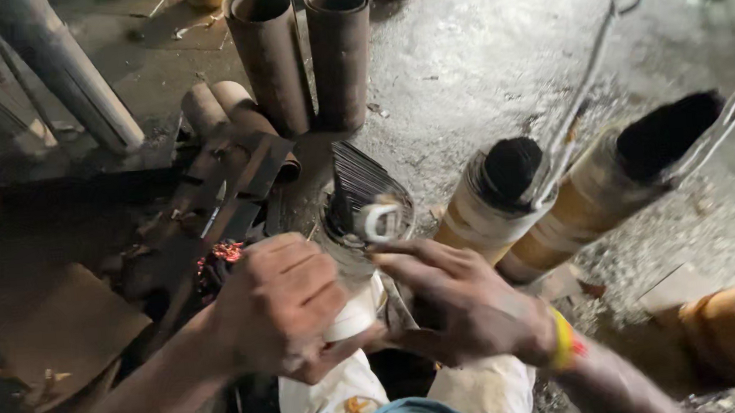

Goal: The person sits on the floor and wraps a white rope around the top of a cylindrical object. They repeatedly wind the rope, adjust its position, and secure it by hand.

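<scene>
My left hand (281,308) is closed around the lower part of a pale cylinder (351,273) that I hold in front of me. My right hand (462,299), with a yellow and red band at the wrist, grips the same cylinder from the right, its fingers near the top. A bundle of thin dark metal strips (357,185) sticks up out of the cylinder, beside a small white metal loop (379,220). Below my hands lies white cloth (347,392) over my lap.
Two rusty upright tubes (303,54) stand at the back. Two wrapped rolls with dark openings (550,192) lie to the right with bent wire rods (589,80) in them. Glowing embers (227,252) sit among dark metal scraps to the left. A grey pipe (69,77) leans at far left.
</scene>
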